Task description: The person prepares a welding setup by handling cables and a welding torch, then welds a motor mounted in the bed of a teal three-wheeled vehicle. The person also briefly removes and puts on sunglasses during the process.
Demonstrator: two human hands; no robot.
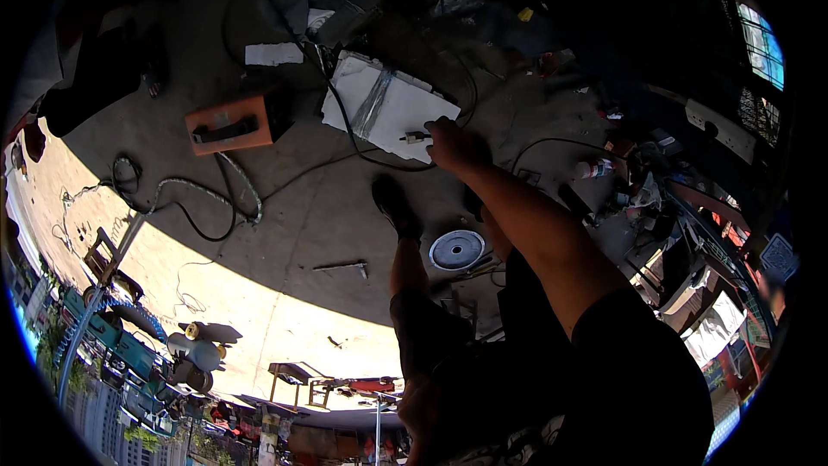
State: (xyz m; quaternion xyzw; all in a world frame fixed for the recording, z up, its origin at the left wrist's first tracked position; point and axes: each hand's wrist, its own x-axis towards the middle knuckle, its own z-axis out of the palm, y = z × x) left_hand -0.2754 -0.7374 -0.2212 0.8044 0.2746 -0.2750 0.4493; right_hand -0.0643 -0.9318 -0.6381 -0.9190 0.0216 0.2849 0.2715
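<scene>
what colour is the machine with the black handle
The machine is mainly orange, in the head view.

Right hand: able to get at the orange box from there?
Probably not without shifting over: the right hand is at the right end of the white slab, arm nearly straight, and the orange box sits well left, past a black cable. Nothing tall seems to block.

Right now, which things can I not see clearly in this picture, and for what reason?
All in the head view:
Right hand: too small and shaded to tell how its fingers meet the small metal piece.
Left hand: deep shadow hides its fingers.
White panel: the right hand covers part of its edge.
Orange box: shadow hides its right end.
</scene>
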